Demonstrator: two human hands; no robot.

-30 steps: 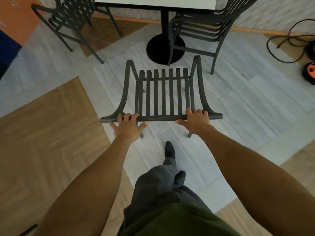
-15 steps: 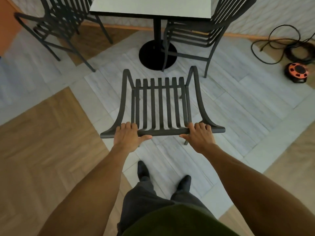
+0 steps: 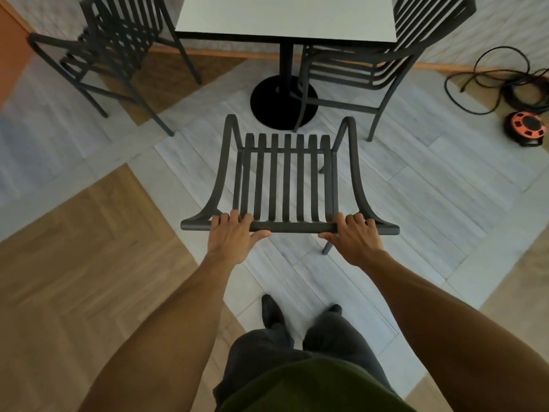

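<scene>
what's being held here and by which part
The chair, by its top rail: left grip near the left end, right grip near the right.

The table (image 3: pixel 285 17) stands at the far middle, its base (image 3: pixel 282 102) on the floor beneath it. A chair (image 3: pixel 286 179) sits just before the table, facing it. The left hand (image 3: pixel 230 236) and right hand (image 3: pixel 353 239) grip its top rail on the side away from the table, one toward each end. A second chair (image 3: pixel 116 46) stands left of the table, a third chair (image 3: pixel 371 63) close on its right. Well right of the table lie a cable (image 3: pixel 487 75) and reel (image 3: pixel 524 127).
</scene>
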